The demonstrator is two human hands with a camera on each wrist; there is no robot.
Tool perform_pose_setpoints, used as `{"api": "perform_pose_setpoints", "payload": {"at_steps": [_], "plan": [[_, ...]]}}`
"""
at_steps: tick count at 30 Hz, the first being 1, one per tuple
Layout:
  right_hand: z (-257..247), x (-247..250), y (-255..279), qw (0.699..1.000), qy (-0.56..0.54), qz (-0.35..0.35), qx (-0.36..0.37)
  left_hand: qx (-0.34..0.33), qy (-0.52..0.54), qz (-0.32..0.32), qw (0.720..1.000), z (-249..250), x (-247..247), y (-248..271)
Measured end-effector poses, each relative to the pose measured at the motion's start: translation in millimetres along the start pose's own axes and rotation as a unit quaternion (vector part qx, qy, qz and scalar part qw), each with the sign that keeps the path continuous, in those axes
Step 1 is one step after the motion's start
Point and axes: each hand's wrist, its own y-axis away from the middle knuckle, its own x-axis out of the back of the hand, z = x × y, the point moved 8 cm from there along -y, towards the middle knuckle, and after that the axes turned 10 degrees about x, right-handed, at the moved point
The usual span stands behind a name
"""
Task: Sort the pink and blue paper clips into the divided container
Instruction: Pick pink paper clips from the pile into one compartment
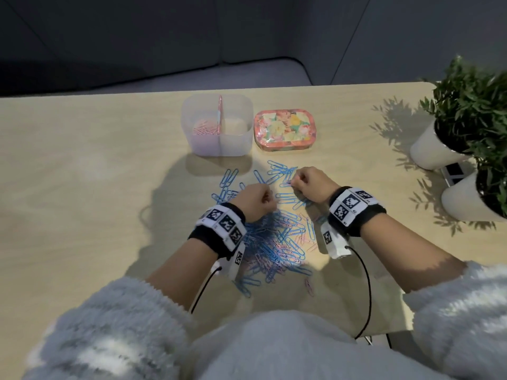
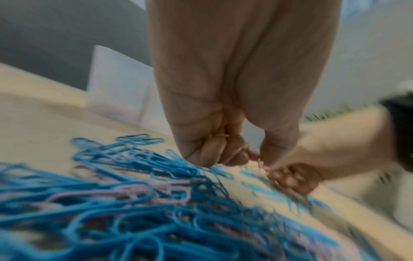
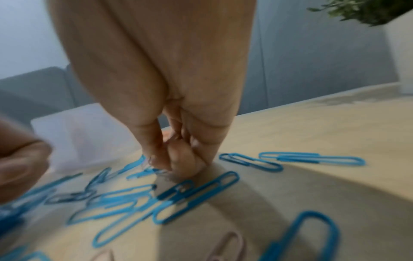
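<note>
Both hands are curling over the paper-clip pile (image 1: 274, 237): left hand (image 1: 256, 201) pinching something pale, right hand (image 1: 310, 185) pinching a pink clip. Pink clips are sitting in the divided container (image 1: 216, 124)'s left compartment; most remain unsorted.

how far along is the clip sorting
Early. Done: some pink clips lie in the container's left half; the right half looks empty. In hand: the left hand pinches a pink clip; the right hand picks at the table. Left: the big mixed pile, mostly blue.
</note>
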Motion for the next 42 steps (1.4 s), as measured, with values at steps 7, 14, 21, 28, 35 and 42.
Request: {"api": "perform_pose_setpoints", "payload": {"at_steps": [7, 14, 21, 28, 35, 42], "plan": [[0, 12, 22, 0.937, -0.341, 0.073, -0.022, 0.059, 0.291, 0.032, 0.954, -60, 49, 28], [-27, -24, 18, 0.852, -0.509, 0.031, -0.118, 0.171, 0.479, 0.016, 0.861, -93, 51, 48], [-79, -67, 5, 0.867, -0.485, -0.028, -0.111, 0.153, 0.236, 0.06, 0.958, -99, 47, 52], [-117, -74, -15, 0.985, 0.089, -0.04, 0.142, 0.147, 0.066, 0.16, 0.974, -117, 59, 65], [-116, -76, -13, 0.961, 0.205, -0.093, 0.163, 0.097, 0.044, 0.153, 0.982, -121, 56, 68], [-75, -48, -9, 0.968, 0.212, -0.082, 0.103, 0.091, 0.004, 0.107, 0.99, -114, 47, 64]]}}
